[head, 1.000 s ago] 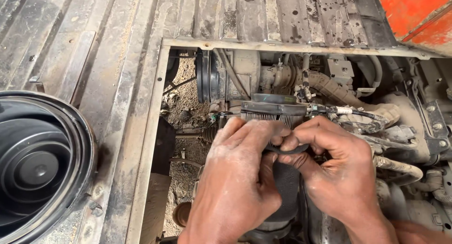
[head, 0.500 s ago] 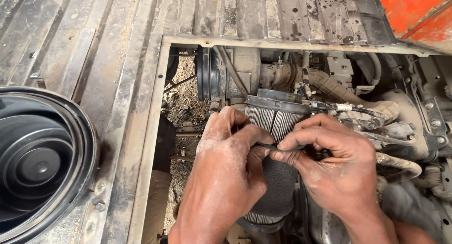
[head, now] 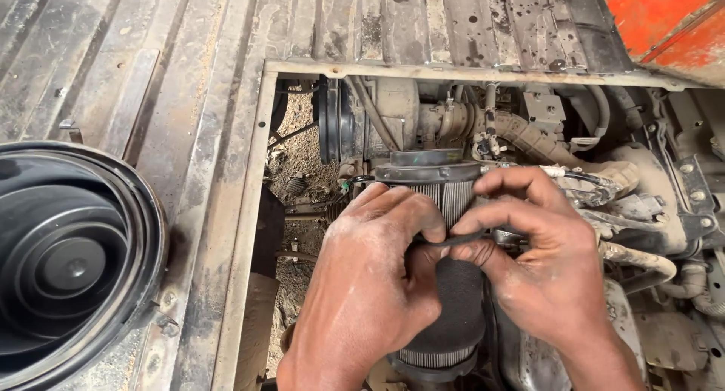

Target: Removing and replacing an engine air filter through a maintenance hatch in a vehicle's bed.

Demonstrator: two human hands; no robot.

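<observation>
Since a second ago the filter has come further up out of the opening; more of its pleated body shows below our hands than before, and our fingers have slid down from its top cap to its middle.

We see the filter standing nearly upright in the engine bay, its dark cap uppermost, grey pleats under it, a black foam sleeve round the lower half and another strip of pleats at the bottom. Our left hand is wrapped round its left side, fingers curled closed on the pleats and sleeve. Our right hand holds the right side, with thumb and forefinger pinched on a thin black band that runs across the filter where pleats meet foam. Both hands are dusty and closed tight on the filter.

Behind the filter lie a dusty hose and a pulley. The opening is cut into a worn metal deck. On the deck at far left, well apart from our hands, sits a round black cover. An orange panel shows at top right.
</observation>
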